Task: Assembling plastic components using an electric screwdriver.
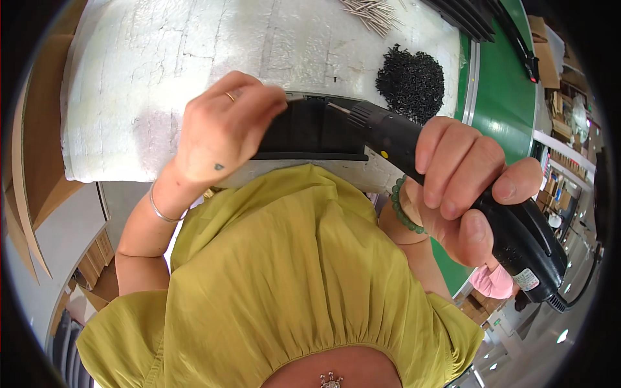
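Note:
My right hand (462, 187) is wrapped round a black electric screwdriver (394, 136), its bit pointing left over a black plastic part (317, 132). That part lies close in front of me, with a straight ledge along its near side. At its left end is my left hand (223, 126), fingers pinched together and slightly blurred. A small pale piece (295, 97) shows at those fingertips; whether they hold it is unclear. Beyond the part, a single dark screw (335, 79) sits on a white film-covered pad (162, 71).
A heap of small black screws (411, 83) lies beyond the screwdriver. Thin pale metal pins (374, 15) are piled at the far edge. Long black parts (462, 18) rest at far right by the green tabletop (508, 97). Cardboard (52, 129) stands left; another person's pink sleeve (493, 281) shows at right.

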Motion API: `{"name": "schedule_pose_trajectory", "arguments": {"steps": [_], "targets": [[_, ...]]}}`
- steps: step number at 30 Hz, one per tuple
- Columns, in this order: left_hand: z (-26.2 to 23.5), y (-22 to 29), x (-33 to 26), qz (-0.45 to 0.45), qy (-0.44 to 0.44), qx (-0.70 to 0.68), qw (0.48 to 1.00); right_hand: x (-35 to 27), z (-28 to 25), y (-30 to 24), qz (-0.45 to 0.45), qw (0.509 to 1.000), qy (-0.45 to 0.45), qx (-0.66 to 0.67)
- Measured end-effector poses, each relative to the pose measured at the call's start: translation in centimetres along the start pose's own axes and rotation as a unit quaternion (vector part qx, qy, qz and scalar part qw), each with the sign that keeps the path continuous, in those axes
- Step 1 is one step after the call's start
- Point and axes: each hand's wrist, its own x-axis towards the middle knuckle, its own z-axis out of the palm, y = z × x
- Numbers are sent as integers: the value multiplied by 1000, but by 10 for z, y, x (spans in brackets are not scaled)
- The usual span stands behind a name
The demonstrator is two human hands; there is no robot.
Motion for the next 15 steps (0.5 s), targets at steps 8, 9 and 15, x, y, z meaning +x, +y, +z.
{"name": "schedule_pose_trajectory", "arguments": {"steps": [8,9,15], "targets": [[18,-2,-8,24,61,12,998,6,1,17,15,996,-82,5],[19,-2,-8,25,61,10,998,7,2,17,16,997,-79,1],[19,-5,-10,17,55,-2,998,7,5,23,26,997,-68,-6]]}}
